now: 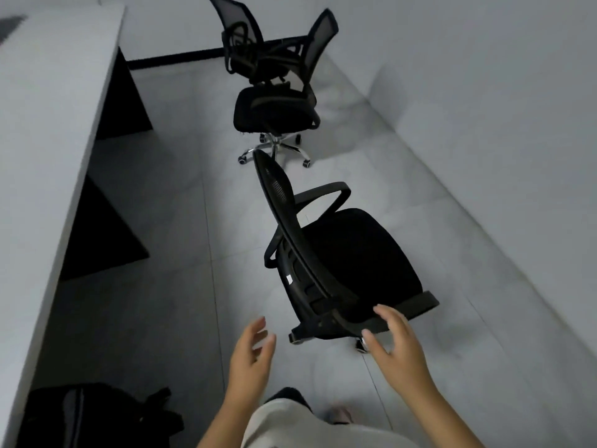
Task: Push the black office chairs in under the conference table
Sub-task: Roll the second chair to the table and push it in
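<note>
Both hands, left hand point(250, 357) and right hand point(395, 342), reach with fingers spread, holding nothing, probably to catch the nearest chair point(339, 253). It stands well right of the table point(55, 108), facing away; two more chairs point(274, 105) wait beyond.

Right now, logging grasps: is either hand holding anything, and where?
Nothing is held. Both the left hand and right hand are open beside the nearest chair.
</note>
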The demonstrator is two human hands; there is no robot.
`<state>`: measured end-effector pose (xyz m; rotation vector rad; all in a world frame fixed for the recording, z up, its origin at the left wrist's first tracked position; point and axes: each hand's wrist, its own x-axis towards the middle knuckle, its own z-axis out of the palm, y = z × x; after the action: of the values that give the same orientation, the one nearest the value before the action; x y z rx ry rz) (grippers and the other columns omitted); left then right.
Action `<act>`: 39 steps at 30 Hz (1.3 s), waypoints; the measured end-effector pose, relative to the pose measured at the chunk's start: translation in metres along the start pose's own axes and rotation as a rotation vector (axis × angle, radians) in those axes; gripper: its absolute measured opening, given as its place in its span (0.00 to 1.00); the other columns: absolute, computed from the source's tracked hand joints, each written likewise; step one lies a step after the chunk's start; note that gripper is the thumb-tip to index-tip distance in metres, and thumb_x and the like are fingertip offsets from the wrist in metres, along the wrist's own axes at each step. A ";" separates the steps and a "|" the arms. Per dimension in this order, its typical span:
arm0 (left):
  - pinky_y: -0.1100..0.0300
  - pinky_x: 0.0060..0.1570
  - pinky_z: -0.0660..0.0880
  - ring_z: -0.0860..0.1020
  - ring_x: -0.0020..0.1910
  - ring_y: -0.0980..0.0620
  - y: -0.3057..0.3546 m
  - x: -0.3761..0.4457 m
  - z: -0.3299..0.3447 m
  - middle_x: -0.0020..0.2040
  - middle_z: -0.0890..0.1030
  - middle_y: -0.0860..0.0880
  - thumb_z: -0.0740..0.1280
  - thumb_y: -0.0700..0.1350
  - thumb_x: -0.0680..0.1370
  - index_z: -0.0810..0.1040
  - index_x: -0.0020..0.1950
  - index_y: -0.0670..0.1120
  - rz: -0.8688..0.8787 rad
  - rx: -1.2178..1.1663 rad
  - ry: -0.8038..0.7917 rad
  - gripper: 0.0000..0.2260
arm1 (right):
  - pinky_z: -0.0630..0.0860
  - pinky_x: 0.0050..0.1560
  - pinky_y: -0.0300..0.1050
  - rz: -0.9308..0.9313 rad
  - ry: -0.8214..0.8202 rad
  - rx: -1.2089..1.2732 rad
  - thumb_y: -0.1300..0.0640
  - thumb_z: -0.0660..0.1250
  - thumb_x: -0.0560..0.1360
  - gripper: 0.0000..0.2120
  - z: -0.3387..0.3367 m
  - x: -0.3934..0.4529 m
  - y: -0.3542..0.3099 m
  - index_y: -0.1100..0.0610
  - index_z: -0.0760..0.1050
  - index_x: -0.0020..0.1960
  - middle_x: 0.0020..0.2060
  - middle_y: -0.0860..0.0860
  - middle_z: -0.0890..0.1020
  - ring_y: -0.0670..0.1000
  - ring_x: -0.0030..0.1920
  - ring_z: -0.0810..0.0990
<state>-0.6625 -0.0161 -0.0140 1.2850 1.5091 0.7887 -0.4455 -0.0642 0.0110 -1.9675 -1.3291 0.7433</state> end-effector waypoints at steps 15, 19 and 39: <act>0.48 0.68 0.61 0.65 0.69 0.41 0.117 0.259 -0.046 0.67 0.72 0.42 0.65 0.47 0.76 0.74 0.64 0.42 0.621 0.641 -0.270 0.17 | 0.72 0.50 0.36 0.201 0.126 -0.490 0.43 0.56 0.77 0.21 0.097 0.131 -0.112 0.53 0.66 0.65 0.57 0.49 0.74 0.48 0.57 0.73; 0.37 0.63 0.64 0.75 0.62 0.41 0.139 0.297 -0.031 0.54 0.83 0.44 0.47 0.69 0.72 0.82 0.52 0.44 0.977 0.903 -0.609 0.36 | 0.71 0.23 0.31 0.081 0.215 -0.588 0.44 0.80 0.54 0.18 0.084 0.128 -0.108 0.53 0.81 0.37 0.29 0.47 0.79 0.45 0.28 0.78; 0.60 0.36 0.63 0.74 0.46 0.50 0.135 0.185 0.146 0.49 0.76 0.48 0.48 0.60 0.79 0.67 0.59 0.50 1.153 1.121 -0.745 0.19 | 0.78 0.30 0.50 0.034 0.301 -0.870 0.60 0.84 0.43 0.20 -0.134 0.141 0.063 0.60 0.79 0.30 0.26 0.55 0.80 0.57 0.27 0.79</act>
<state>-0.4751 0.1779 0.0140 2.9449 0.3794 -0.0801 -0.2628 0.0246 0.0331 -2.6168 -1.5694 -0.1906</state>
